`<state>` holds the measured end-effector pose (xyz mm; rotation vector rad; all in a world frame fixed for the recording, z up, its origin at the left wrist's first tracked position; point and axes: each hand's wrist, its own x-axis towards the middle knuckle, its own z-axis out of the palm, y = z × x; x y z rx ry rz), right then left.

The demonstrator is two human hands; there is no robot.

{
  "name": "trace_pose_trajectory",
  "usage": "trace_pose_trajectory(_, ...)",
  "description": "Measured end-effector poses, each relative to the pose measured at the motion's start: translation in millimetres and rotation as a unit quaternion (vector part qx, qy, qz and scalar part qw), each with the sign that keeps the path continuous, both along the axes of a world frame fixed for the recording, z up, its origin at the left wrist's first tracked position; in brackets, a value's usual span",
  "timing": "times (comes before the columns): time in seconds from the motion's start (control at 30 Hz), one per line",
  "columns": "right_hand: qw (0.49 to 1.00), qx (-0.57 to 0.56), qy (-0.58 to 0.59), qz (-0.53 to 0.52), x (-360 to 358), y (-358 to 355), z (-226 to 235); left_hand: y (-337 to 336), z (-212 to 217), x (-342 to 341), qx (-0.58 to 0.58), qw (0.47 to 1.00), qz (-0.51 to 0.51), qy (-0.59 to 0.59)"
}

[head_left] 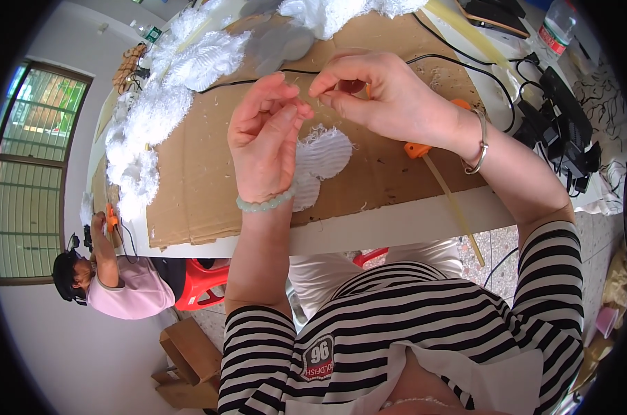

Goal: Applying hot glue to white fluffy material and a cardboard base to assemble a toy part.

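Note:
My left hand (pixel 264 138) is raised above the cardboard with its thumb pressed toward the curled fingers. Beside it, my right hand (pixel 389 93) pinches thumb and forefinger together. The fingertips of both hands are close but apart; whatever they hold is too small to make out. Below them lies a white ribbed fabric piece (pixel 325 155) with frayed edges, partly hidden by my left hand. Under my right wrist sits an orange glue gun (pixel 417 149), mostly covered by the arm. A yellowish glue stick (pixel 455 207) pokes out of it past the table's near edge.
Cardboard (pixel 196 183) covers much of the white table. White fluffy fabric pieces (pixel 151 121) are heaped along the left and far sides. A black cable (pixel 459 61) crosses the cardboard. Black devices (pixel 559 117) and a plastic bottle (pixel 559 28) stand right. Another person (pixel 130 287) sits left.

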<state>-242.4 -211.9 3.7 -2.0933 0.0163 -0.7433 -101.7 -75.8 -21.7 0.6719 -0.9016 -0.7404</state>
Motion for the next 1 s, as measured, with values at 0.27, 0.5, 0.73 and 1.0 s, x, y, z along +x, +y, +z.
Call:
trace_pose_trajectory(0.27, 0.998, 0.044, -0.010, 0.046, -9, -1, 7, 5, 4, 7, 0.030, 0.995, 0.096, -0.007)
trace_pose_trajectory(0.5, 0.991, 0.116, 0.016, 0.068, -16, -14, 24, 17, 16, 34, 0.007, 0.978, 0.196, 0.065)
trace_pose_trajectory(0.73, 0.969, 0.179, -0.153, -0.078, 2, -31, 15, -11, 48, 52, 0.105, 0.923, 0.337, -0.150)
trace_pose_trajectory(1.0, 0.939, 0.294, -0.119, -0.134, -1, -97, 4, -89, 19, 140, 0.400, 0.730, 0.280, -0.479)
